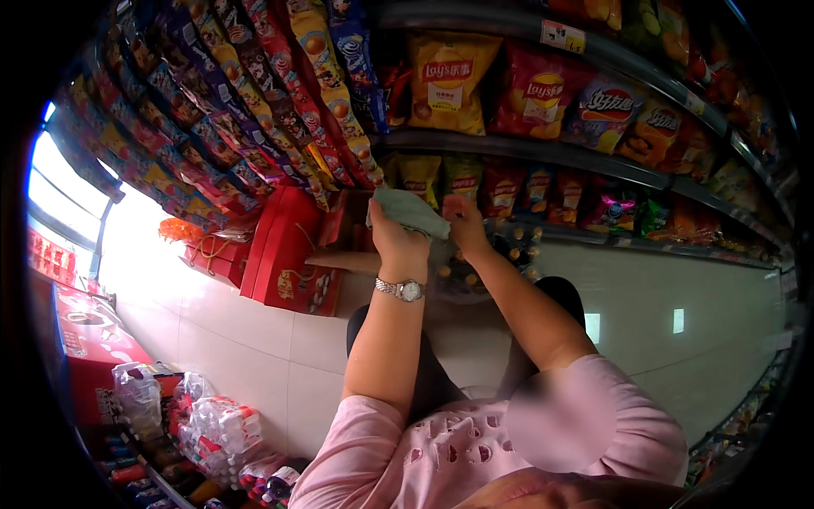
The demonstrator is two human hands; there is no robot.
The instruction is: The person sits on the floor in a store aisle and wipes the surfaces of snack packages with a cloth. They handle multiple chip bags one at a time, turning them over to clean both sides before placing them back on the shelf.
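A folded pale green cloth point(413, 212) is gripped in my left hand point(398, 244), which wears a silver watch point(409, 291) at the wrist. The cloth is held up in front of the lower shelf of snack bags. Just right of the cloth's end is my right hand point(465, 226), its fingers curled closed. Whether anything sits inside those fingers is too small to make out. Below both hands stands a plastic-wrapped pack of dark bottles point(487, 265), partly covered by my right forearm.
Red gift boxes point(292, 254) stand on the floor to the left. Strips of hanging packets point(254, 93) fill the upper left. Shelves of chip bags point(445, 82) curve along the far side and right. Plastic-wrapped goods point(222, 428) lie at lower left on the tiled floor point(314, 365).
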